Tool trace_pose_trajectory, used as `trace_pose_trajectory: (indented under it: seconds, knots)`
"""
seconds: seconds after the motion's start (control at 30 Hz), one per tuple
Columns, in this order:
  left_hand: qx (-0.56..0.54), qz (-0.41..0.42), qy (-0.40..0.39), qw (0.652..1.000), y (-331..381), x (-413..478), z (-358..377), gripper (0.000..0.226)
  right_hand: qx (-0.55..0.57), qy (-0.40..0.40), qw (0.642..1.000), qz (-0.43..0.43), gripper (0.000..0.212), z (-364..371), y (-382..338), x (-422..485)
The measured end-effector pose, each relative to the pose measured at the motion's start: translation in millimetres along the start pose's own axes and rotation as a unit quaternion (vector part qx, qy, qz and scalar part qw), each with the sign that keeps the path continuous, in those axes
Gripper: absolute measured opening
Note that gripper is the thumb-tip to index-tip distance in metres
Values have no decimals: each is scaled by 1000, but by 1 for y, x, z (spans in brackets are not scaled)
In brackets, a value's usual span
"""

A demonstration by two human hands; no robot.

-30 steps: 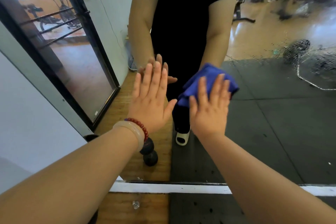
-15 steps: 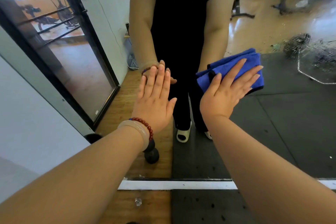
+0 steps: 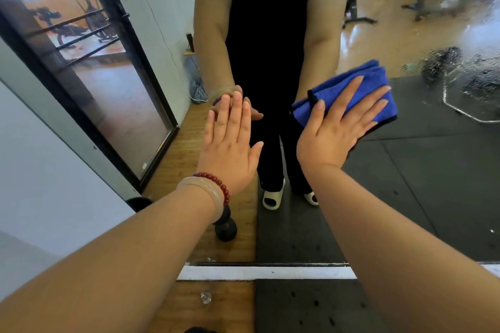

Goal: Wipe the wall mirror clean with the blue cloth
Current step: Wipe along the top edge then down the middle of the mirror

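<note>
Two hands are raised flat against a wall mirror, seen from the person's own head. The left hand lies open on the glass, fingers straight and close together, holding nothing; it meets its own reflection fingertip to fingertip. Its wrist wears red beads and a pale bangle. The right hand, well apart to the right and a little higher, presses a folded blue cloth to the mirror with fingers straight and spread, not curled round it. The cloth shows above and to the right of the fingers. Further right and up, the glass carries wet streaks and droplets that blur the gym room behind. Between the two arms stands the person's reflection, in black clothes and white slippers. A dark rounded weight shows just below the left wrist, partly hidden by it. A white strip runs along the mirror's foot. Below it the wooden floor holds a small clear bit, beside a black mat. At left are a black-framed glass panel and a pale wall.
</note>
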State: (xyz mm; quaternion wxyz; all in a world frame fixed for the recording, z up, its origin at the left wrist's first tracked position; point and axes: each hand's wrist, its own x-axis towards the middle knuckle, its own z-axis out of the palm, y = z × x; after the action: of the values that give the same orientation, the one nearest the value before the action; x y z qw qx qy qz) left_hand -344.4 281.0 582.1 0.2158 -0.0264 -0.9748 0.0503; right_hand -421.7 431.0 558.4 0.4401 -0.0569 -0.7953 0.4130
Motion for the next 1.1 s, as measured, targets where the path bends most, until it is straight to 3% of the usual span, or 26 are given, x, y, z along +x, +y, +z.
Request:
trace_pose_trajectory:
  seconds: [0.2, 0.4, 0.5, 0.6, 0.77, 1.0, 1.1]
  knots:
    - [-4, -1, 6, 1000, 10, -5, -5, 69, -70, -123, 986, -88, 61, -8, 41, -44]
    - [-14, 15, 72, 997, 36, 18, -20, 69, -48, -2, 995, -82, 62, -14, -13, 37]
    - [8, 35, 124, 992, 43, 35, -22, 70, -57, -48, 992, -103, 62, -20, 5, 24]
    - [20, 42, 126, 991, 46, 39, -17, 70, -76, -88, 986, -118, 63, -26, 23, 11]
    - [28, 25, 114, 993, 50, 41, -17, 69, -49, -4, 997, -65, 62, -30, -17, 61]
    - [55, 44, 142, 987, 62, 36, -34, 68, -153, -90, 960, -214, 64, -52, 37, 52]
    - [41, 63, 188, 979, 75, 55, -58, 69, -149, -69, 957, -240, 63, -61, 11, 87]
